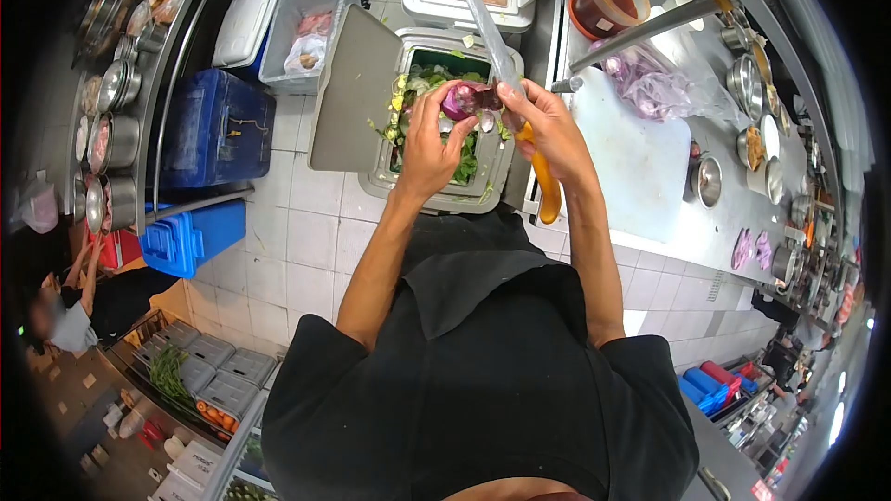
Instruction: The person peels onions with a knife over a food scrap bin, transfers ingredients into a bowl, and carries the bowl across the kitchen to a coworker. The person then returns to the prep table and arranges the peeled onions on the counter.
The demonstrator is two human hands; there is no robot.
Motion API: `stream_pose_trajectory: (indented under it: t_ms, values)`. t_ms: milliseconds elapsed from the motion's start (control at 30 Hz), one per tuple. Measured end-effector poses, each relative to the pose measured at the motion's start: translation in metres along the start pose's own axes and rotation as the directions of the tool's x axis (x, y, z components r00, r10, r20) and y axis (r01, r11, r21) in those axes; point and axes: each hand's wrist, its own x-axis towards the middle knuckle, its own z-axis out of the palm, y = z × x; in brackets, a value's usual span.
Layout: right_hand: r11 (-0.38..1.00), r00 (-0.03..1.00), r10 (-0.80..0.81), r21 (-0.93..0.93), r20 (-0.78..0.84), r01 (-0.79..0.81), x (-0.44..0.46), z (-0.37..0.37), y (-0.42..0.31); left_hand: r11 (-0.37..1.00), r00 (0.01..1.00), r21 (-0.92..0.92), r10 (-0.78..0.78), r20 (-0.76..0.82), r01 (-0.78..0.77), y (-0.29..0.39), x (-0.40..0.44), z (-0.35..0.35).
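Between the fingers and thumb of my left hand [429,147] is a purple-red onion [457,102], partly peeled, with loose dark skin at its right side. My right hand [555,128] grips a knife [489,35] with a yellow handle, its long blade pointing up and away from me. The thumb lies near the blade's base, close to the onion. Both hands are above an open grey bin [371,184], which holds green leaves and vegetable scraps [464,167]. My fingers hide part of the onion.
To the right, a white cutting board [636,162] lies on a steel counter beside a plastic bag of purple onions [650,83] and a metal bowl [705,181]. A grey tub [278,74] and blue container [218,125] stand left. Another person [121,301] is at far left.
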Motion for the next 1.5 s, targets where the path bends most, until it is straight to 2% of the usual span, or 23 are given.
stream_pose_trajectory:
  t_ms: [167, 367, 433, 500, 533, 600, 633, 767, 867, 900, 933, 967, 1000, 1033, 1067, 1100, 1133, 1200, 1267, 1300, 1367, 1433, 1500]
  values:
    - [0.996, 0.999, 0.004, 0.084, 0.047, -0.008, -0.008, 0.003, -0.012, 0.974, 0.994, 0.205, 0.101, -0.033, -0.092, -0.004, 0.000, -0.001]
    - [0.981, 0.984, -0.069, -0.193, -0.163, 0.037, 0.005, -0.002, 0.006, 0.957, 0.974, 0.241, -0.115, -0.198, 0.162, -0.016, -0.012, -0.011]
    - [0.952, 0.971, -0.159, -0.289, -0.180, 0.103, 0.034, -0.014, 0.051, 0.979, 0.953, -0.060, -0.202, -0.227, 0.193, -0.018, -0.018, -0.021]
    - [0.827, 0.950, -0.260, -0.548, -0.173, 0.127, 0.052, -0.016, 0.088, 0.975, 0.954, -0.128, -0.204, -0.218, 0.179, -0.019, -0.026, -0.025]
    - [0.839, 0.974, -0.142, -0.544, -0.178, 0.023, 0.057, -0.011, 0.101, 0.952, 0.955, -0.253, -0.223, -0.198, 0.171, -0.018, -0.028, -0.026]
    - [0.690, 0.979, -0.177, -0.721, -0.098, 0.052, 0.063, -0.004, 0.126, 0.861, 0.962, -0.477, -0.253, -0.098, 0.178, -0.012, -0.027, -0.028]
    - [0.584, 0.972, -0.225, -0.808, -0.067, 0.080, 0.064, 0.002, 0.139, 0.867, 0.964, -0.464, -0.248, -0.091, 0.179, -0.009, -0.027, -0.029]
    - [0.679, 0.988, -0.010, -0.726, -0.156, -0.108, 0.091, 0.007, 0.207, 0.838, 0.972, -0.504, -0.234, 0.016, 0.211, 0.001, -0.027, -0.019]
    - [0.594, 0.985, -0.078, -0.801, -0.155, -0.079, 0.081, 0.006, 0.210, 0.856, 0.984, -0.490, -0.107, 0.140, 0.162, 0.015, -0.008, 0.027]
    - [0.679, 0.977, -0.139, -0.734, -0.159, -0.023, 0.077, 0.001, 0.220, 0.862, 0.966, -0.467, -0.093, 0.240, 0.199, 0.027, 0.003, 0.048]
    - [0.571, 0.940, -0.334, -0.808, -0.065, 0.147, 0.088, -0.003, 0.252, 0.873, 0.943, -0.434, -0.080, 0.323, 0.222, 0.041, 0.012, 0.068]
    - [0.657, 0.997, -0.075, -0.754, -0.022, 0.033, 0.071, -0.005, 0.197, 0.882, 0.924, -0.390, -0.115, 0.365, 0.264, 0.057, 0.022, 0.095]
    - [0.923, 0.965, -0.224, -0.347, -0.133, 0.167, 0.074, -0.003, 0.224, 0.887, 0.916, -0.390, -0.082, 0.393, 0.247, 0.070, 0.032, 0.125]
    - [0.928, 0.907, -0.306, 0.122, -0.289, 0.352, 0.079, -0.003, 0.257, 0.923, 0.889, -0.329, -0.029, 0.457, 0.199, 0.082, 0.044, 0.153]
    - [0.922, 0.898, -0.316, 0.124, -0.307, 0.367, 0.066, -0.013, 0.238, 0.931, 0.838, -0.313, 0.015, 0.545, 0.187, 0.086, 0.057, 0.184]
    - [0.902, 0.871, -0.422, -0.215, -0.252, 0.375, 0.045, -0.031, 0.205, 0.957, 0.795, -0.266, 0.072, 0.602, 0.115, 0.085, 0.070, 0.219]
    - [0.775, 0.852, -0.495, -0.528, -0.168, 0.346, 0.028, -0.044, 0.185, 0.960, 0.781, -0.255, 0.248, 0.574, -0.117, 0.087, 0.083, 0.257]
    - [0.769, 0.903, -0.403, -0.590, -0.147, 0.247, 0.025, -0.058, 0.196, 0.892, 0.678, -0.264, 0.451, 0.581, -0.367, 0.117, 0.110, 0.323]
    - [0.738, 0.964, -0.244, -0.665, -0.105, 0.115, 0.012, -0.079, 0.199, 0.677, 0.513, -0.282, 0.714, 0.477, -0.680, 0.131, 0.140, 0.397]
    - [0.742, 0.958, -0.253, -0.662, -0.133, 0.104, 0.000, -0.091, 0.193, 0.660, 0.473, -0.237, 0.703, 0.531, -0.713, 0.141, 0.155, 0.427]
    - [0.765, 0.980, -0.152, -0.643, -0.128, 0.035, -0.028, -0.112, 0.177, 0.660, 0.470, 0.083, 0.435, 0.768, -0.746, 0.140, 0.182, 0.478]
    - [0.794, 0.980, -0.142, -0.607, -0.139, 0.029, -0.052, -0.137, 0.171, 0.525, 0.426, 0.428, -0.131, 0.895, -0.736, 0.119, 0.210, 0.517]
    - [0.822, 0.984, -0.130, -0.568, -0.125, 0.036, -0.075, -0.165, 0.166, 0.424, 0.454, 0.501, -0.214, 0.865, -0.755, 0.081, 0.225, 0.532]
